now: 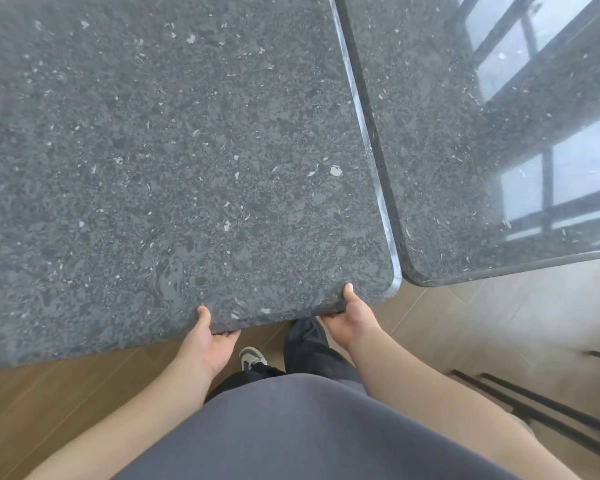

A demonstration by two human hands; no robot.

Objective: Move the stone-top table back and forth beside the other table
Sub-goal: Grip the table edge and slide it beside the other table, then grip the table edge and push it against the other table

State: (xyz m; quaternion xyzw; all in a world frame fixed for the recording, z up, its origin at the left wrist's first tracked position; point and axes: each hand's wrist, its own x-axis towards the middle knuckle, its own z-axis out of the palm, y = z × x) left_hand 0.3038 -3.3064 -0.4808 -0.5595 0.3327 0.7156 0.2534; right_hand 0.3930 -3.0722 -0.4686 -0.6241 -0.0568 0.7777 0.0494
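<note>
The left hand [208, 344] and the right hand [352, 315] are both clamping the near edge of the dark speckled stone-top worktop [174, 161] — thumbs above, fingers curled beneath. It is lying just beside the matching glossy stone table [440, 143]. Mid-slide, I judge — next comes a steady pull parallel to that neighbour.

both hands, left [207, 344] and right [352, 315], curled, thumbs up, arms outstretched

Wood-look floor [66, 393] carries two dark speckled tables: stone-top table [174, 161] at left, other table [465, 140] right, long edges nearly touching, maybe a thin gap. Both tops bare; near corners rounded.
</note>
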